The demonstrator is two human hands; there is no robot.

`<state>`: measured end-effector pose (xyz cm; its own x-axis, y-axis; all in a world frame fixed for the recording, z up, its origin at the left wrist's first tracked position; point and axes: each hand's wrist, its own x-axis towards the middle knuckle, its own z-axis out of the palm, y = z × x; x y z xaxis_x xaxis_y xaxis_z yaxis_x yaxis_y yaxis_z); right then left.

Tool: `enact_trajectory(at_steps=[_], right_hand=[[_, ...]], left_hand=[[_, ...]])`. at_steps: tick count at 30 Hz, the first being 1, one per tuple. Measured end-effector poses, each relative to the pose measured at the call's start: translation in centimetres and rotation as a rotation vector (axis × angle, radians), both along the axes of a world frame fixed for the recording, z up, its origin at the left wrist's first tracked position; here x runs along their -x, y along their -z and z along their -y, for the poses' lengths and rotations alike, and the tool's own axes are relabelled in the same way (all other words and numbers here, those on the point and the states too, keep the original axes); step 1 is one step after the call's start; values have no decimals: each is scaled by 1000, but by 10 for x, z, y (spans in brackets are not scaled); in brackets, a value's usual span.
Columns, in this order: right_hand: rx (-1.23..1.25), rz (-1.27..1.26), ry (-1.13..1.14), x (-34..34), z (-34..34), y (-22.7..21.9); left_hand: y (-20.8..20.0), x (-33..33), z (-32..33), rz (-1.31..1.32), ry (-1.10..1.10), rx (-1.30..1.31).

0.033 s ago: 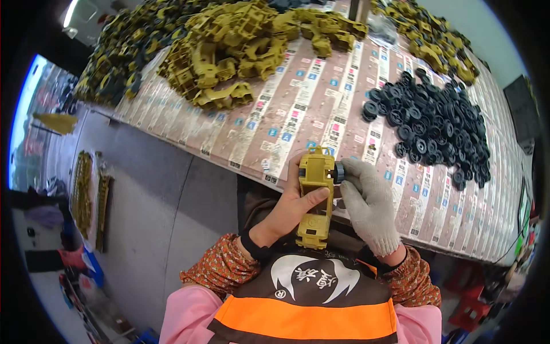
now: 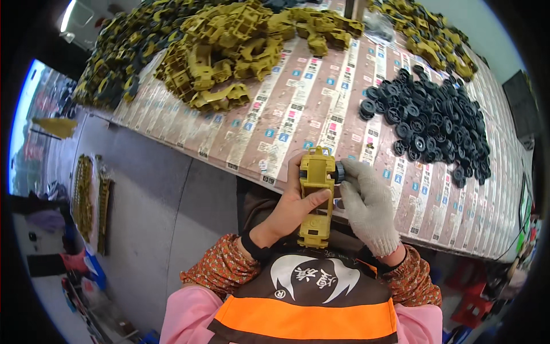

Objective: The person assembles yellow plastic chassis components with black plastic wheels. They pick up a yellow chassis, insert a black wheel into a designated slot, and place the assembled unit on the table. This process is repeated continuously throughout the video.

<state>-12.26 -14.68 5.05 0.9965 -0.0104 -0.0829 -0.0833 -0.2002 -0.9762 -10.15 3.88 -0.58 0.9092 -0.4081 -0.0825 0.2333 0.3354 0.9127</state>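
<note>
In the head view, a table (image 2: 321, 123) covered in printed strips bears a heap of yellow plastic parts (image 2: 217, 66) and a pile of black wheels (image 2: 429, 123); grey floor (image 2: 149, 195) shows at left. A yellow toy vehicle body (image 2: 314, 223) is held at the table's near edge, its long axis running from the apron (image 2: 303, 312) away toward the table. The bare left hand (image 2: 289, 209) grips it, thumb across the frame. The gloved right hand (image 2: 369, 206) has bent fingers touching a black wheel (image 2: 340, 172) at its side; whether they pinch it, I cannot tell.
</note>
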Motion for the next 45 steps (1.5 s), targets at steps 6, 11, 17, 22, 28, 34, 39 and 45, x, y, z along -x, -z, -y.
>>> enact_trajectory(at_steps=[6,11,17,22,28,34,39,45], right_hand=[[390,265,-26,5,19,6],[424,138,-17,13,40,6],[436,94,24,16,62,5],[671,213,81,-35,115,6],[1172,335,-80,-71,155,14],[1006,252,-132,-78,171,12],[1050,235,-211,-85,169,12],[1154,337,-212,-86,163,8]], left_hand=[[5,-7,19,424,81,-402],[8,-15,36,351,248,-359],[13,-25,55,357,353,-346],[0,-38,71,-19,332,-158],[-11,-46,62,-238,210,-14],[-3,-47,45,-319,124,-14],[3,-47,46,-308,129,-23],[15,-47,43,-245,120,-54]])
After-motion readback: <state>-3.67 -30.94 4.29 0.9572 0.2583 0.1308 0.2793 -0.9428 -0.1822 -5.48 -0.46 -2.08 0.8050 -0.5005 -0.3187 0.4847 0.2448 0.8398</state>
